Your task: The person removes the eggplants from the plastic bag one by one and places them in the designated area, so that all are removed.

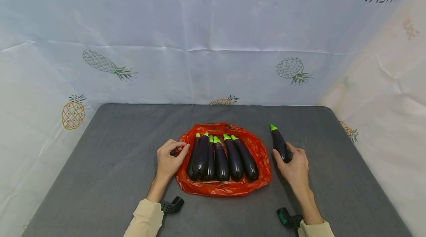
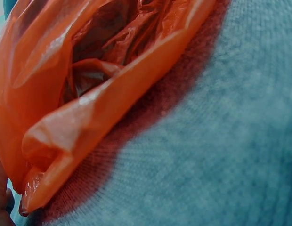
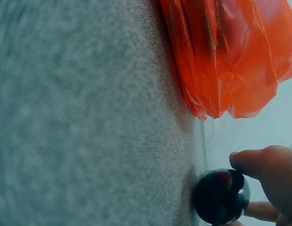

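Note:
A red plastic bag, its mouth rolled wide, lies in the middle of the table with several dark purple eggplants side by side in it, green-capped ends away from me. My left hand is at the bag's left rim, thumb and forefinger pinching the plastic. To the right of the bag, my right hand grips a single eggplant by its thick lower end, the green cap pointing away. From the right wrist, this eggplant shows its rounded end between thumb and fingers, close over the table.
The grey table extends on both sides of the bag. Behind it hangs a pale cloth printed with pineapples, which also continues along the left and right sides. A dark wrist-camera mount sits on each wrist.

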Tool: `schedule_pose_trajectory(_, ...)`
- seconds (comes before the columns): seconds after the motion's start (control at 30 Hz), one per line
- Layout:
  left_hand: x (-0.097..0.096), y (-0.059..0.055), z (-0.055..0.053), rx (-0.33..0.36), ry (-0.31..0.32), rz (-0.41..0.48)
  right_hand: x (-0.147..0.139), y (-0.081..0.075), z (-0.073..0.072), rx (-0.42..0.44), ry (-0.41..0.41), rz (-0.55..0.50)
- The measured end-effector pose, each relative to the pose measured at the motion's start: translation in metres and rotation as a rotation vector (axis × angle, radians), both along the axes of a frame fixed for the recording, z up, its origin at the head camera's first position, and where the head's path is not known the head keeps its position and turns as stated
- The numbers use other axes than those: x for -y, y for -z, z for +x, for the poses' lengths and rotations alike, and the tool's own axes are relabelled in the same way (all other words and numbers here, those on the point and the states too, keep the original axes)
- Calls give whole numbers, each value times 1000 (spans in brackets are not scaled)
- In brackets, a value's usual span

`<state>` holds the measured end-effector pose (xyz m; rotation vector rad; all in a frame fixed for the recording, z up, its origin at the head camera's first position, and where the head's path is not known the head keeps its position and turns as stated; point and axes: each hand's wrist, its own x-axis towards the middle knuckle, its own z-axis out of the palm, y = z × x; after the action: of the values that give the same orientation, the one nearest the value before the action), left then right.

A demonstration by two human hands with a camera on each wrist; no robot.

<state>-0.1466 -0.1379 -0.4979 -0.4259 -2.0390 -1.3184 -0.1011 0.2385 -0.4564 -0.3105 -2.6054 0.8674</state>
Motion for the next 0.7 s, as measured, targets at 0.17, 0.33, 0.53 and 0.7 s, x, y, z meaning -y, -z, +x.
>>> schedule_pose_trajectory(0.17, 0, 0, 0, -1, -3, -1, 0, 0, 1, -14, -2, 0)
schedule_pose_trajectory(0.33, -1, 0, 0, -11, 2, 4, 1, 1, 1, -31, -7, -18)
schedule_pose_trajectory(0.53, -2, -5, 2, -18, 7, -1, 2, 0, 2, -36, -10, -23)
schedule_pose_trajectory(0.7, -1, -2, 1, -27, 10, 3, 3, -4, 2, -53, -13, -29)
